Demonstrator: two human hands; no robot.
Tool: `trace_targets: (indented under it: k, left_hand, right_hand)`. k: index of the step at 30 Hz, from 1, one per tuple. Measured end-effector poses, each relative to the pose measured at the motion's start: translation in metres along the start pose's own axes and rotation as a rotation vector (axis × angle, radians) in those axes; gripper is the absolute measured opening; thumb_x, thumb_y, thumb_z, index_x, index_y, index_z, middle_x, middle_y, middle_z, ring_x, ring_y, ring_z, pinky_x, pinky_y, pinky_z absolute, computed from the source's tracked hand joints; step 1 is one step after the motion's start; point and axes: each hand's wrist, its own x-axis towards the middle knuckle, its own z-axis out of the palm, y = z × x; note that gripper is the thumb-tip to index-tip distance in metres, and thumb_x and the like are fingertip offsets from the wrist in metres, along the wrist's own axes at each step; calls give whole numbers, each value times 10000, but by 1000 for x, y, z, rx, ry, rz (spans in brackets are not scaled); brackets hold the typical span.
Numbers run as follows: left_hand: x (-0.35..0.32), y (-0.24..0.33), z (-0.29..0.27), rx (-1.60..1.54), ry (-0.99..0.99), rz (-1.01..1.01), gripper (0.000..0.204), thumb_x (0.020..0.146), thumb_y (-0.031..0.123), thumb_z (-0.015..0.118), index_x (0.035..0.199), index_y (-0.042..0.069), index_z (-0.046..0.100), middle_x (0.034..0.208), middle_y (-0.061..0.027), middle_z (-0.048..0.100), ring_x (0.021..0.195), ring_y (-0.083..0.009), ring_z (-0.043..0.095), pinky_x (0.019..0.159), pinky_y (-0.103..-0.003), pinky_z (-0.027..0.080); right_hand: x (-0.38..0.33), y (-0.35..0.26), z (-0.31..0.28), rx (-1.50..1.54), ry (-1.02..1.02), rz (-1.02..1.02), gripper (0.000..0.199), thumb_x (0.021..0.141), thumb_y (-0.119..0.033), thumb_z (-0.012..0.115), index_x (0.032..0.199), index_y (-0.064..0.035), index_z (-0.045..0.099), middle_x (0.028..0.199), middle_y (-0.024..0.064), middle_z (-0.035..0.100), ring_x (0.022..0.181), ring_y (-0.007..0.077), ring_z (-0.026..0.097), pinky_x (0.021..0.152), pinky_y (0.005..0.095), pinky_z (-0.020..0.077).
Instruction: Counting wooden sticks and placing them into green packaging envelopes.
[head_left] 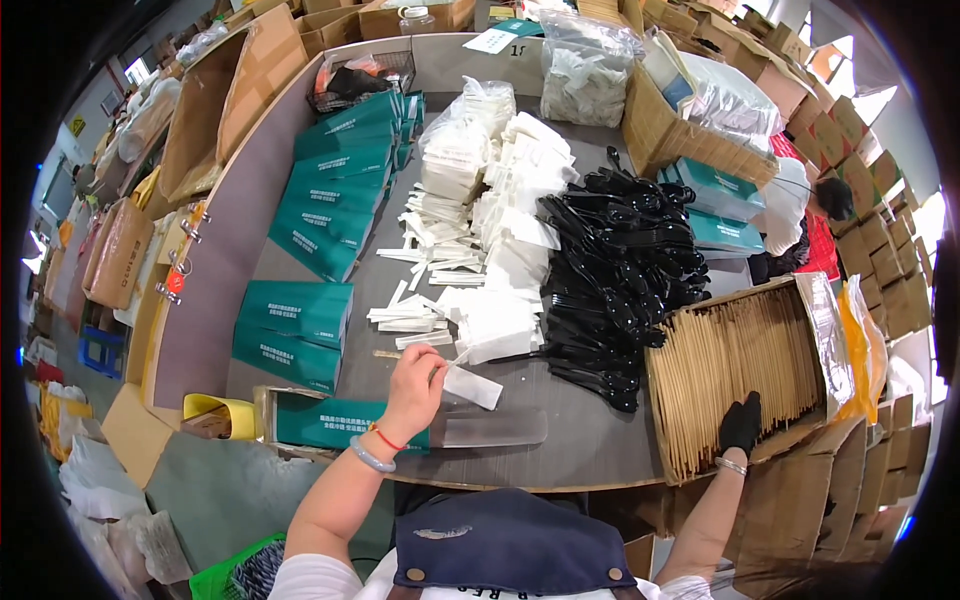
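My left hand (415,385) is above the near part of the table, pinched on a thin wooden chopstick (385,353) that juts out to its left. A white paper packet (472,388) and a clear plastic sleeve (495,428) lie just right of the hand. Under my left wrist is a green printed sleeve (330,420). My right hand (740,425), in a black glove, rests on wooden chopsticks (735,350) packed in a cardboard box. Its fingers look stretched and slightly apart; the dark glove hides what they touch.
White paper packets (520,230) and black plastic cutlery (625,260) are heaped mid-table. Stacked green sleeves (335,190) line the left side, beside a raised table rim (215,270). A carton (690,130) stands at the back right. Another person (800,205) is beyond it.
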Motion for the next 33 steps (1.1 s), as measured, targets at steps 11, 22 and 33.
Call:
trace_targets:
  k: [11,22,33]
  left_hand:
    - [5,-20,3,353,-387,496,38,810,89,645,802,57,626,1047,-100,598,1039,-315,540,884,-368,460]
    - [-1,29,-18,-40,-494,251,38,831,48,639,843,19,618,913,-111,536,822,-301,581,721,-354,494]
    - [-56,18,-7,348,-254,404,58,770,90,657,819,117,640,936,-4,582,930,-223,525,794,-378,400]
  right_hand:
    - [-163,-138,32,1075,2,-323,210,990,-279,465,1047,-79,499,893,7,509,806,153,489,764,312,425]
    - [-134,-199,56,315,-152,-716,98,832,-198,667,911,-141,673,843,92,626,779,317,629,644,432,492]
    - [-116,-203,52,224,-275,-809,136,774,-148,734,901,-110,704,833,96,624,798,307,629,708,394,499]
